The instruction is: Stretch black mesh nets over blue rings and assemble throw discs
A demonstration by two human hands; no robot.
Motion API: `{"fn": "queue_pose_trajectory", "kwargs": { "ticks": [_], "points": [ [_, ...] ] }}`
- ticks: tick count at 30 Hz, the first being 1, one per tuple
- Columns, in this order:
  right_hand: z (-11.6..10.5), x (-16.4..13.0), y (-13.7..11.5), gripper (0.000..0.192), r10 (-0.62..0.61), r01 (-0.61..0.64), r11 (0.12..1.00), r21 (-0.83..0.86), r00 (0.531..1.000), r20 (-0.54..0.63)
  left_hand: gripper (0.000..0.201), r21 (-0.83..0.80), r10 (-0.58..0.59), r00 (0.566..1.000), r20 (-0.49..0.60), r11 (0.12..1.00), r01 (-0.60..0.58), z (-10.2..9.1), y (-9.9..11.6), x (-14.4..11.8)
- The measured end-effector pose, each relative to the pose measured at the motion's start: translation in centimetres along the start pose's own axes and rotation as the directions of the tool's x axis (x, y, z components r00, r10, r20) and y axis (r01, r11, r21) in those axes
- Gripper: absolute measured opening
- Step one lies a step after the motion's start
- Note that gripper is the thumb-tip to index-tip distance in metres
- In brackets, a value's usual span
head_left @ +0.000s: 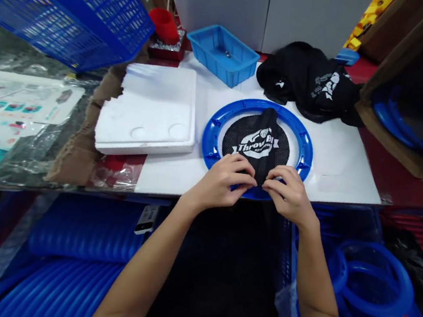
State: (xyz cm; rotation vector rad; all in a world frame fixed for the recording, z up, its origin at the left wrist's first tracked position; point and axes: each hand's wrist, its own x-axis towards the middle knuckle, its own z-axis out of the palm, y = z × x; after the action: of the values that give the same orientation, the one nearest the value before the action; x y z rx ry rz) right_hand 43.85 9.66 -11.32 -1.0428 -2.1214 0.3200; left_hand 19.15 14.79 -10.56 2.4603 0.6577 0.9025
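Blk mesh (256, 146), tight pinch, L+R hands (230, 180) (288, 192)

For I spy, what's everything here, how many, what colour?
ring: one, blue, centre
mesh: one, black, inside ring
sheet: one, white, under ring
cloth heap: one, black, back right
tray: one, blue, behind ring
foam: one, white, left of ring
basket: one, blue, upper left
cup: one, red, beside tray
open box: one, brown, right edge
ridged stacks: at least two, blue, lower left
loose rings: several, blue, lower right
pieces: several, yellow, top right
left hand, right hand: one each, bare, at mesh
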Motion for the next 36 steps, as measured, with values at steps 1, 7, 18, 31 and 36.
{"fn": "queue_pose_trajectory", "kwargs": {
  "ticks": [1, 7, 18, 31, 36],
  "points": [
    [-0.1, 0.1, 0.0, 0.018, 0.003, -0.003, 1.000, 0.005, 1.000, 0.008, 0.015, 0.001, -0.002, 1.000, 0.004, 1.000, 0.002, 0.0, 0.0, 0.0],
    [-0.6, 0.3, -0.2, 0.019, 0.032, -0.033, 0.999, 0.013, 0.997, 0.075, 0.019, 0.043, 0.005, 0.999, 0.036, 0.999, -0.006, 0.0, 0.1, 0.0],
    [-1.1, -0.3, -1.6, 0.038, 0.046, -0.015, 0.978, -0.209, 0.989, 0.143, 0.014, -0.018, -0.051, 0.998, -0.035, 0.999, 0.050, -0.2, 0.5, -0.2],
    [-0.9, -1.4, -1.1, 0.021, 0.389, -0.445, 0.829, -0.339, 0.894, -0.222, 0.032, 0.401, -0.425, 0.830, -0.361, 0.733, 0.550, 0.8, -2.4, 2.0],
    [-4.8, -2.4, -6.2, 0.026, 0.360, -0.307, 0.897, -0.317, 0.925, 0.125, 0.026, 0.431, -0.404, 0.900, -0.163, 0.791, 0.433, 0.0, -3.3, 3.3]
  ]
}}
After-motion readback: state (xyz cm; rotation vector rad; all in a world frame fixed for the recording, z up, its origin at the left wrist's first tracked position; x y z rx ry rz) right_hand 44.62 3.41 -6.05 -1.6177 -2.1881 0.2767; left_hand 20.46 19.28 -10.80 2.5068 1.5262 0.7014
